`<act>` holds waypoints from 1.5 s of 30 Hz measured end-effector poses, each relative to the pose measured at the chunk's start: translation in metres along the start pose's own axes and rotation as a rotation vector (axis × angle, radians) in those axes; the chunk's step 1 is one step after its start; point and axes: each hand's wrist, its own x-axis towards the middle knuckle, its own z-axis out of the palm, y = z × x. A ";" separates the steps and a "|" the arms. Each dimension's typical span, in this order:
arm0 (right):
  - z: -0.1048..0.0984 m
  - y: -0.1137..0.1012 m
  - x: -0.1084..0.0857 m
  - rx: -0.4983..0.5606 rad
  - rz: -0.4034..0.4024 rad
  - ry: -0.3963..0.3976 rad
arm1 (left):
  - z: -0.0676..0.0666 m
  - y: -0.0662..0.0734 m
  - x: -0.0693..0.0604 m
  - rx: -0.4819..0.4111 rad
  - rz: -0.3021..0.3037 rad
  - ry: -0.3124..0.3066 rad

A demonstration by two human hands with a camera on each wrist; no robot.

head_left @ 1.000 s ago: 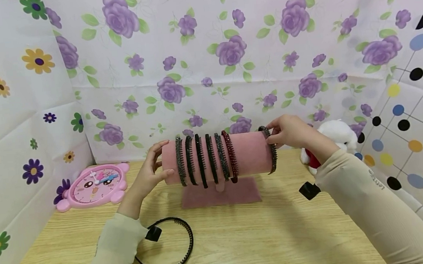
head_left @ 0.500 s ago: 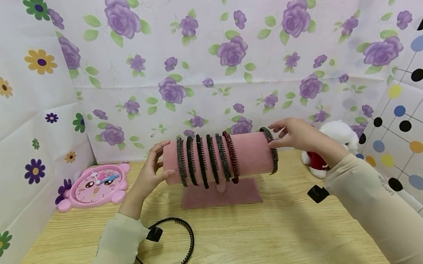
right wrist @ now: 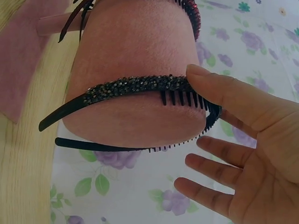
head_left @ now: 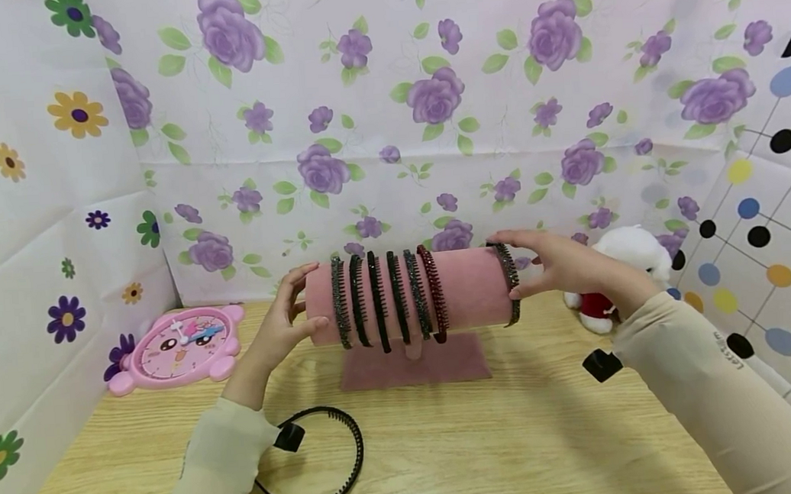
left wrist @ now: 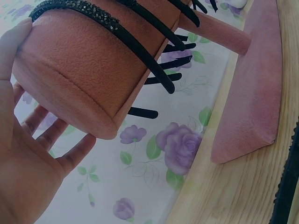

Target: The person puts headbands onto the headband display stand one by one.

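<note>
A pink plush headband stand [head_left: 470, 288], a horizontal roll on a flat base, stands mid-table in the head view. My left hand [head_left: 279, 316] holds its left end, thumb in front and fingers behind. Several black headbands [head_left: 377, 302] and a dark red beaded one [head_left: 435, 294] circle the roll from its left end to past the middle. Around the right end sits a black headband with sparkling stones [right wrist: 135, 85]. My right hand [head_left: 562, 262] grips this one between thumb and index finger; the right wrist view shows the other fingers spread free.
A loose black toothed headband [head_left: 359, 445] lies on the wooden table [head_left: 493, 454], near my left sleeve. A pink cartoon clock [head_left: 178, 350] is at the left, and a white plush toy in red [head_left: 633, 253] sits behind my right wrist. Flowered sheets [head_left: 371, 88] enclose the table.
My right hand loosened from the top of the end headband, moved slightly right, then spread its thumb and index finger wider around it. The left hand stays in place.
</note>
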 end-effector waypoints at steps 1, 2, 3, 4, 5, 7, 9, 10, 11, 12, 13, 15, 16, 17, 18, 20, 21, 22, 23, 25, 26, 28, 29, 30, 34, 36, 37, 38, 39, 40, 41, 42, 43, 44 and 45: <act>0.001 0.001 0.000 -0.008 0.000 0.000 | 0.000 0.000 0.000 0.001 0.000 0.000; 0.002 0.002 0.000 -0.020 -0.003 0.005 | 0.000 0.000 0.000 0.000 0.000 -0.001; 0.003 0.003 0.000 -0.033 -0.002 0.010 | 0.000 0.000 0.000 0.000 -0.001 -0.001; 0.003 0.003 0.000 -0.048 0.001 0.016 | 0.000 0.000 0.001 -0.001 -0.003 0.000; 0.004 0.003 0.000 -0.066 0.006 0.022 | 0.001 0.000 0.001 -0.001 -0.004 -0.001; 0.006 0.003 0.001 -0.101 0.018 0.032 | 0.000 -0.001 0.001 0.001 -0.005 0.000; 0.007 0.001 0.002 -0.133 0.026 0.038 | 0.001 -0.001 0.001 0.002 -0.004 0.001; 0.008 0.001 0.002 -0.147 0.028 0.040 | 0.001 -0.001 0.001 0.003 -0.004 0.002; 0.009 0.000 0.003 -0.156 0.031 0.042 | 0.001 -0.001 0.001 0.004 -0.001 0.003; 0.010 -0.001 0.004 -0.162 0.034 0.044 | 0.001 -0.001 0.001 0.004 0.000 0.003; 0.010 -0.002 0.005 -0.165 0.035 0.045 | 0.001 -0.001 0.000 0.004 0.002 0.004; 0.012 -0.003 0.006 -0.168 0.042 0.051 | 0.001 -0.001 0.000 0.004 0.003 0.006; 0.013 -0.004 0.006 -0.170 0.046 0.054 | 0.001 -0.001 0.000 0.003 0.004 0.006; 0.013 -0.005 0.007 -0.169 0.048 0.058 | 0.001 -0.001 0.000 0.003 0.004 0.007; 0.014 -0.005 0.008 -0.171 0.046 0.062 | 0.001 -0.001 0.000 0.002 0.003 0.007; 0.016 -0.006 0.010 -0.166 0.035 0.070 | 0.001 -0.001 0.000 0.002 0.001 0.007; 0.016 -0.007 0.010 -0.163 0.026 0.075 | 0.001 -0.001 0.000 0.000 0.000 0.008; 0.017 -0.008 0.011 -0.156 0.016 0.078 | 0.001 -0.001 -0.001 -0.001 -0.001 0.007; 0.018 -0.008 0.012 -0.147 0.003 0.081 | 0.001 -0.001 -0.001 -0.003 -0.002 0.008; 0.019 -0.010 0.013 -0.136 -0.020 0.085 | 0.001 -0.001 -0.001 -0.007 -0.003 0.008; 0.019 -0.010 0.013 -0.136 -0.028 0.087 | 0.001 -0.001 -0.001 -0.009 -0.003 0.008; 0.020 -0.011 0.014 -0.137 -0.041 0.091 | 0.001 -0.001 -0.001 -0.011 -0.001 0.009; 0.020 -0.012 0.015 -0.137 -0.047 0.093 | 0.001 0.000 -0.001 -0.012 0.001 0.010; 0.021 -0.012 0.015 -0.138 -0.049 0.095 | 0.001 0.000 -0.001 -0.014 0.003 0.009; 0.022 -0.015 0.017 -0.136 -0.054 0.103 | 0.001 0.000 -0.001 -0.018 0.012 0.007; 0.023 -0.016 0.018 -0.141 -0.055 0.109 | 0.001 0.000 0.000 -0.020 0.014 0.005; 0.023 -0.017 0.019 -0.145 -0.059 0.112 | 0.001 0.000 0.000 -0.019 0.013 0.005; 0.024 -0.018 0.019 -0.149 -0.061 0.117 | 0.001 0.000 0.000 -0.019 0.012 0.004; 0.024 -0.019 0.020 -0.152 -0.065 0.119 | 0.001 0.000 0.000 -0.018 0.011 0.004; 0.025 -0.020 0.021 -0.156 -0.068 0.122 | 0.001 0.000 0.000 -0.018 0.010 0.005; 0.026 -0.021 0.021 -0.159 -0.070 0.124 | 0.001 0.000 0.000 -0.018 0.010 0.004; 0.026 -0.022 0.022 -0.165 -0.070 0.125 | 0.001 0.000 0.000 -0.018 0.010 0.004; 0.026 -0.023 0.022 -0.164 -0.068 0.122 | 0.001 0.000 0.000 -0.019 0.009 0.003; 0.027 -0.023 0.022 -0.166 -0.065 0.120 | 0.001 0.000 0.000 -0.019 0.009 0.002; 0.027 -0.024 0.022 -0.165 -0.062 0.118 | 0.001 0.000 0.000 -0.019 0.009 0.002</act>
